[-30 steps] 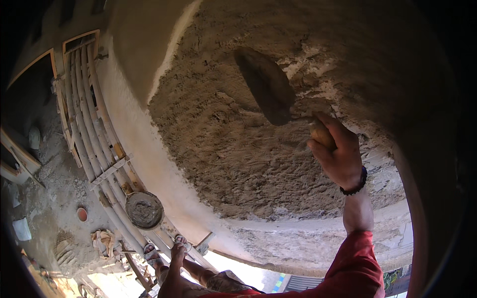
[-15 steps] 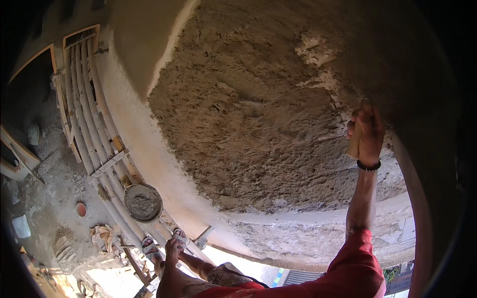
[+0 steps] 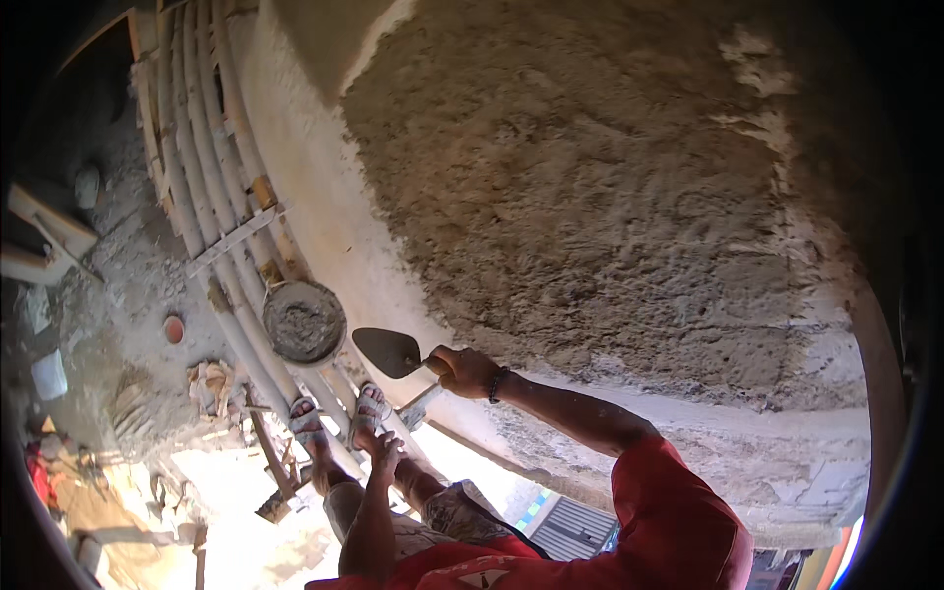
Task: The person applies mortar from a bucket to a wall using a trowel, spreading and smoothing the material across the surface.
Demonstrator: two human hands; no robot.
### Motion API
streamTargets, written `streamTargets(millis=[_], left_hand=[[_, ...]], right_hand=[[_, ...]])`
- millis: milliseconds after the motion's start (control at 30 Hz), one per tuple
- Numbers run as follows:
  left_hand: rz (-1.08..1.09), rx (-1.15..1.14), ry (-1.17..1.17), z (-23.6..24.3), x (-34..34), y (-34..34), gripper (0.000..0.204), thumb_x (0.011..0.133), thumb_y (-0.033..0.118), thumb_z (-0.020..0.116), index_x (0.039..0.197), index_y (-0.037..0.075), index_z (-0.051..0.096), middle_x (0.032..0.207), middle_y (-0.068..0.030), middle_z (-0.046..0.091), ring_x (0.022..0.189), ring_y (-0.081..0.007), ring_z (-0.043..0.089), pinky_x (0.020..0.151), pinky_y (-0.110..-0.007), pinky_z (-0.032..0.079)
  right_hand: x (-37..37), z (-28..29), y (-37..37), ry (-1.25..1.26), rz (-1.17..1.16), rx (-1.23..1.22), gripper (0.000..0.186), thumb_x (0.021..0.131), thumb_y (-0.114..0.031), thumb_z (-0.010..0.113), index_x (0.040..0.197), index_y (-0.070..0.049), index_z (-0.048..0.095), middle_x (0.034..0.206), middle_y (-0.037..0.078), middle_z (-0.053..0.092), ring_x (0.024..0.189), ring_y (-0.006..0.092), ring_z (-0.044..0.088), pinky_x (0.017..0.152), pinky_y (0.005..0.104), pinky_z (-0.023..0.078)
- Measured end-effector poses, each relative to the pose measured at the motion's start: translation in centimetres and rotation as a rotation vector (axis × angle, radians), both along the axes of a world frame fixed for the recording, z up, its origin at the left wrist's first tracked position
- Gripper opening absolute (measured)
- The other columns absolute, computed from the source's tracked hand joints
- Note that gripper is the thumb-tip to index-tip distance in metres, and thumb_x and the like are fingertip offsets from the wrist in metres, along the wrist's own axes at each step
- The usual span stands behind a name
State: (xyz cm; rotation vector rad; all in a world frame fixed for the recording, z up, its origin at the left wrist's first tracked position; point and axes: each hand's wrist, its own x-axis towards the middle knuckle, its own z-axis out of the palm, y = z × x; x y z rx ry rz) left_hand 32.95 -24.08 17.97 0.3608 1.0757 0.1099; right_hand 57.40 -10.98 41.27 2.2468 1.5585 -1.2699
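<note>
My right hand is closed around the handle of a pointed trowel. The trowel's dark blade points left, just right of a round pan and apart from it in the picture. Wet grey mortar fills the pan, which sits on the pole scaffold. My left hand hangs low by my legs, above my sandalled feet; its fingers are too small to make out clearly. To the right rises a wall with a broad patch of rough brown mortar bordered by paler plaster.
I stand on a scaffold of long round poles tied with a crosspiece. Far below lies rubble-strewn ground with a small reddish bucket and torn paper sacking. A ledge runs along the wall's foot.
My right hand has come down and left from the upper right part of the wall to beside the mortar pan. The trowel's blade now shows. My view has shifted, and my left hand stays low.
</note>
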Motion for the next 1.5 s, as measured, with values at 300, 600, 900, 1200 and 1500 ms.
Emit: streamTargets(millis=[300,600,900,1200,1500], left_hand=[[0.182,-0.110,-0.002,-2.5,-0.6,-1.5,0.053,0.088,0.019,0.056,0.131,-0.007,0.040,0.106,-0.0156,0.059,0.095,-0.0229,0.061,0.084,-0.032,0.050],[0.197,-0.123,0.023,-1.0,-0.2,1.3,0.042,0.093,0.018,0.053,0.130,-0.001,0.044,0.109,-0.0153,0.061,0.093,-0.0216,0.061,0.084,-0.032,0.049],[0.137,-0.106,0.002,-1.5,-1.0,3.5,0.051,0.093,0.025,0.050,0.133,-0.004,0.039,0.115,-0.0138,0.059,0.103,-0.0230,0.060,0.091,-0.033,0.046],[0.131,-0.053,0.065,-1.9,0.3,2.9,0.043,0.092,0.018,0.055,0.127,-0.005,0.046,0.098,-0.0141,0.064,0.089,-0.0183,0.062,0.083,-0.030,0.048],[0.071,-0.070,0.030,-2.5,0.1,2.6,0.048,0.094,0.023,0.052,0.131,-0.005,0.041,0.112,-0.0132,0.060,0.102,-0.0219,0.061,0.090,-0.031,0.048]], right_hand=[[-3.2,-23.2,5.1,-0.257,0.231,-0.032,0.026,0.093,-0.024,0.046,0.101,-0.002,0.057,0.080,0.023,0.066,0.076,0.0383,0.066,0.068,0.0473,0.053],[-7.7,-37.4,10.3,-0.250,0.267,-0.107,0.026,0.089,-0.021,0.050,0.103,0.000,0.060,0.095,0.022,0.065,0.088,0.0348,0.066,0.073,0.0445,0.054],[-9.2,-47.3,8.9,-0.141,0.022,0.458,0.036,0.089,-0.029,0.049,0.119,-0.010,0.051,0.093,0.025,0.064,0.087,0.0443,0.061,0.077,0.0532,0.049],[-9.5,-45.2,5.0,-0.004,-0.134,0.399,0.051,0.080,-0.021,0.058,0.129,-0.018,0.043,0.084,0.023,0.064,0.076,0.0445,0.062,0.066,0.0560,0.049],[-8.4,-43.3,3.4,0.104,-0.089,0.404,0.038,0.083,-0.025,0.058,0.119,-0.013,0.049,0.074,0.022,0.064,0.071,0.0415,0.063,0.062,0.0516,0.051]])
